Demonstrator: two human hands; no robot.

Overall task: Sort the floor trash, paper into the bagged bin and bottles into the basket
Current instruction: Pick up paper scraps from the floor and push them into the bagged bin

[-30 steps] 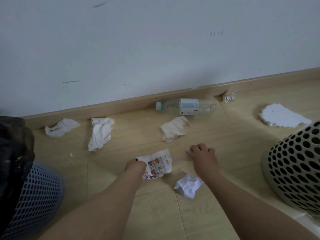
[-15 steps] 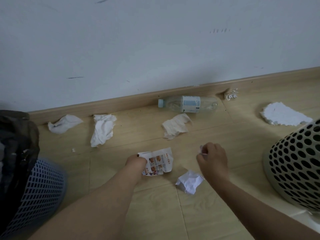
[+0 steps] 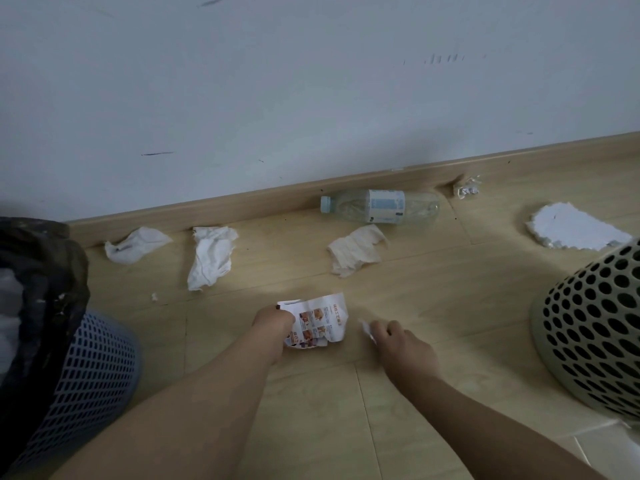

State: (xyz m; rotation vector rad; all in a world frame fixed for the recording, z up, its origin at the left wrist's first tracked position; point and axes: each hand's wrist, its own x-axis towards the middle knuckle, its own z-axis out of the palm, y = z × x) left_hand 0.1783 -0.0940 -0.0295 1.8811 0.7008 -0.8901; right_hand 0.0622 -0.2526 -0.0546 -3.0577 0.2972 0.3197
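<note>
My left hand (image 3: 273,322) grips a crumpled printed leaflet (image 3: 323,320) just above the floor. Right beside it, my right hand (image 3: 401,346) is curled, with a small white paper scrap (image 3: 366,329) sticking out of its fingertips. The crumpled white paper ball from before is hidden under that hand. A clear plastic bottle (image 3: 379,206) lies against the skirting board. Three tissues (image 3: 136,244) (image 3: 211,258) (image 3: 356,249) lie on the floor. The blue mesh bin with a black bag (image 3: 93,372) is at the left, and the pale perforated basket (image 3: 588,327) at the right.
A small crumpled wrapper (image 3: 467,190) sits by the skirting board at the right. A ragged white foam piece (image 3: 571,228) lies behind the basket. A tiny white crumb (image 3: 154,297) is on the wooden floor near the bin. The wall closes off the far side.
My right hand lifted a small white scrap off the floor, then moved left and down over the crumpled paper ball. The left hand kept hold of the leaflet.
</note>
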